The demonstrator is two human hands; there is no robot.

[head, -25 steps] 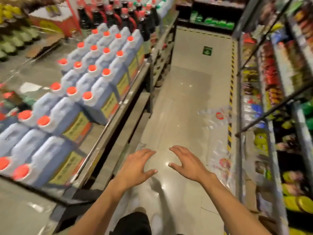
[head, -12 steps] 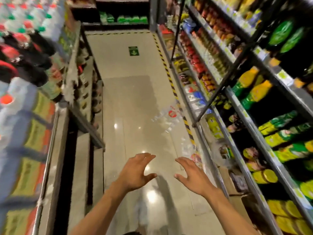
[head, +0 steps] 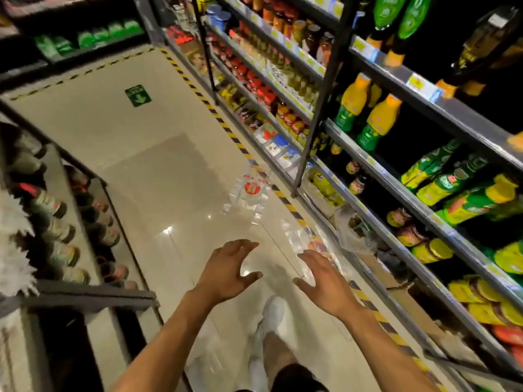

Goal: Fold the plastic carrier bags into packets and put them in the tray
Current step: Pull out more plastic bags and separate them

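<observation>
On the aisle floor (head: 147, 176) by the shelves (head: 368, 162) lie a far bag (head: 250, 195) and a near bag (head: 304, 240), both clear plastic. The left hand (head: 226, 268) and right hand (head: 325, 281) hover spread, empty; best crouch and flatten the near bag first.

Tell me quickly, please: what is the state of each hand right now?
Left hand: open, fingers spread, holding nothing.
Right hand: open, fingers spread, holding nothing.

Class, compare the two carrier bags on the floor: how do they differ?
The farther bag lies in full view, mostly left of the striped tape. The nearer bag lies across it, partly behind the right hand. Both are clear plastic with red print, unfolded.
</observation>
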